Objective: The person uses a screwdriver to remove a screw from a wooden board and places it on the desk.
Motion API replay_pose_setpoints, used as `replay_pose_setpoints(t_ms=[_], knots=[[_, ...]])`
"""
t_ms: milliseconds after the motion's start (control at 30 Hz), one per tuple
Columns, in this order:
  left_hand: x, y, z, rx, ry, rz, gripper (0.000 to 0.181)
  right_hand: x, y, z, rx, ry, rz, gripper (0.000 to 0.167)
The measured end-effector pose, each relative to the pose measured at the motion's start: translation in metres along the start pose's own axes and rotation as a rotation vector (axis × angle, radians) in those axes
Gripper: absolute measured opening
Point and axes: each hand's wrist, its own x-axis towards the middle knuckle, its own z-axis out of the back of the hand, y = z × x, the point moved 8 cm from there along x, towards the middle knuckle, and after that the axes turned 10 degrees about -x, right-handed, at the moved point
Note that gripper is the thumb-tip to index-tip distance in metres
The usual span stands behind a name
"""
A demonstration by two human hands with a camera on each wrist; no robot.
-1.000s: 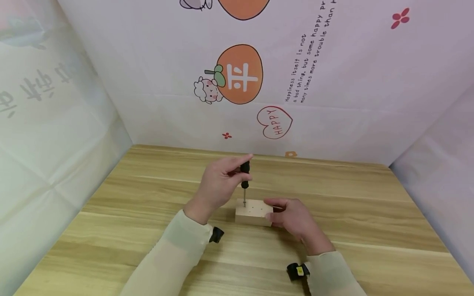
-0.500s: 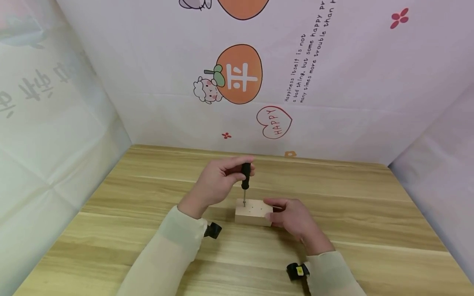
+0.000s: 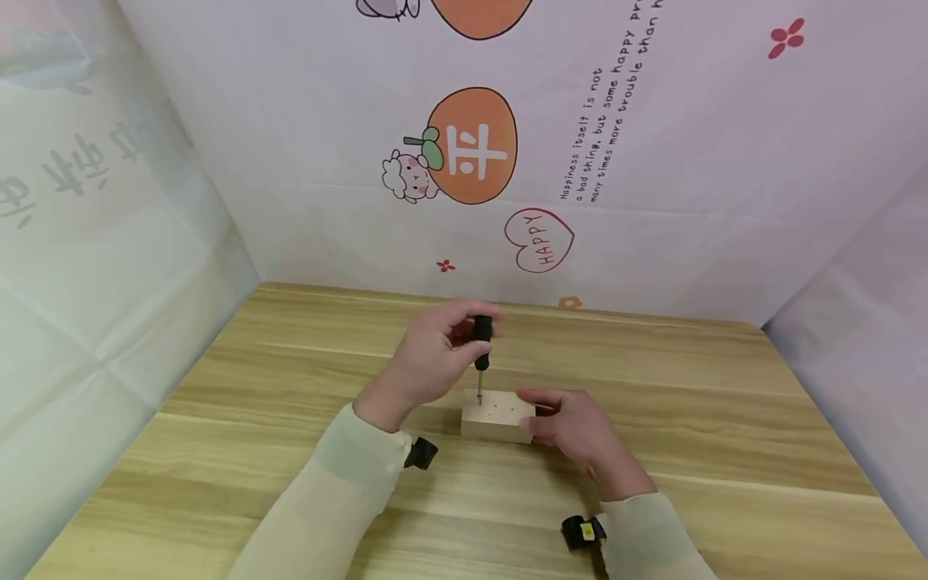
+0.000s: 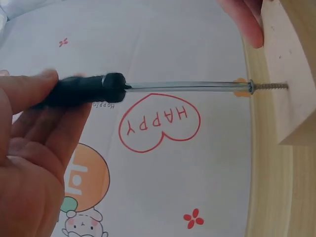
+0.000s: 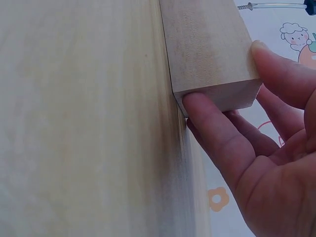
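A black-handled screwdriver (image 3: 482, 342) stands nearly upright in my left hand (image 3: 435, 354), its handle between thumb and fingers. In the left wrist view the screwdriver's steel shaft (image 4: 187, 87) meets the head of a screw (image 4: 269, 86). That screw sticks out of a pale wooden block (image 3: 496, 433), near the block's left end, with much of its thread showing. Several small dark marks dot the top face. My right hand (image 3: 573, 423) grips the block's right end; in the right wrist view the thumb (image 5: 284, 74) lies at one edge and fingers press the end face.
The block lies on a wood-grain table (image 3: 689, 403). Behind the table rises a white printed backdrop (image 3: 652, 258), with more white cloth (image 3: 94, 282) at the left side. Black wrist cameras sit by both cuffs, the right one (image 3: 580, 532) close to the tabletop.
My left fingers shift around the screwdriver handle, and the left wrist moves slightly. Screwdriver, screw and block stay about where they were. My right hand keeps its hold.
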Motion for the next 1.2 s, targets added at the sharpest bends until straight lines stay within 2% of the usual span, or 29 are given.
replay_pose_setpoints(t_ms=[67,133,233,333,433,533,600,667,733,833,1033,1100,1200], knots=[[0.0,0.001,-0.001,-0.064,0.003,-0.004,0.036,0.0,0.0,0.0,0.001,0.005,0.004,0.04],[-0.001,0.001,0.002,-0.063,-0.029,-0.021,0.038,0.001,0.0,-0.001,0.0,0.009,0.01,0.04],[-0.002,-0.001,0.009,0.032,-0.105,-0.081,0.045,0.001,0.001,-0.001,-0.001,0.011,0.016,0.039],[-0.002,-0.002,0.011,0.118,-0.133,-0.131,0.049,0.002,0.001,-0.001,0.005,0.009,0.019,0.039],[-0.002,0.0,0.008,0.128,-0.087,-0.11,0.049,0.002,0.002,-0.001,0.007,0.008,0.017,0.039],[-0.001,0.004,0.003,0.069,-0.004,-0.053,0.048,0.001,0.003,0.0,-0.003,0.006,0.012,0.039],[-0.001,0.005,-0.001,-0.002,0.047,-0.023,0.049,0.001,0.003,0.0,-0.006,0.006,0.009,0.039],[-0.001,0.006,-0.002,-0.057,0.065,0.004,0.05,0.001,0.002,0.0,-0.005,0.007,0.006,0.039],[0.0,0.005,-0.001,-0.071,0.048,0.016,0.049,0.001,0.002,0.0,0.0,0.006,0.004,0.039],[0.0,0.004,0.003,-0.02,-0.019,0.014,0.042,0.001,0.001,0.0,-0.001,0.003,0.007,0.04],[0.0,0.001,0.011,0.182,-0.132,-0.025,0.041,0.001,0.0,0.0,-0.008,-0.004,0.008,0.04],[-0.001,0.002,0.012,0.217,-0.139,-0.029,0.043,0.001,0.0,0.001,-0.01,-0.006,0.009,0.04],[0.0,0.003,0.009,0.199,-0.09,-0.02,0.045,0.001,0.0,0.001,-0.01,-0.008,0.007,0.04]])
